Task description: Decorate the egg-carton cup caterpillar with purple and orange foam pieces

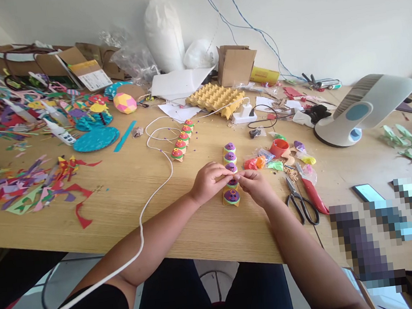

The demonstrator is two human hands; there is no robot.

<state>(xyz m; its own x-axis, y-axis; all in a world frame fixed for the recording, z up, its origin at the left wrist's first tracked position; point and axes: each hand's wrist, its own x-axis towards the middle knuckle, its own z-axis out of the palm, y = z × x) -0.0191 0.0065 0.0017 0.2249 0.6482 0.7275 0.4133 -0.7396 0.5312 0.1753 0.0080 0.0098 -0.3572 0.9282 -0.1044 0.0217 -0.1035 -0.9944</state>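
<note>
My left hand (211, 181) and my right hand (255, 186) meet fingertip to fingertip, both pinched closed. What they hold, if anything, is too small to make out; a hint of orange shows there. Just below them runs an egg-carton strip (231, 197) with purple-topped cups bearing small orange rings and purple dots. The hands partly cover its middle cups. Farther off to the left lies a second egg-carton strip (181, 146), its cups topped in red and green. Right of the purple strip sit small bags of coloured clay (255, 163) and an orange-red ring-shaped roll (279, 148).
Black-handled scissors (301, 205) and a red-handled knife (315, 195) lie right of my right hand. A white cable (142, 226) crosses my left arm. Behind stand a yellow egg tray (216, 98) and a white fan (357, 112). Paper scraps (35, 189) cover the left.
</note>
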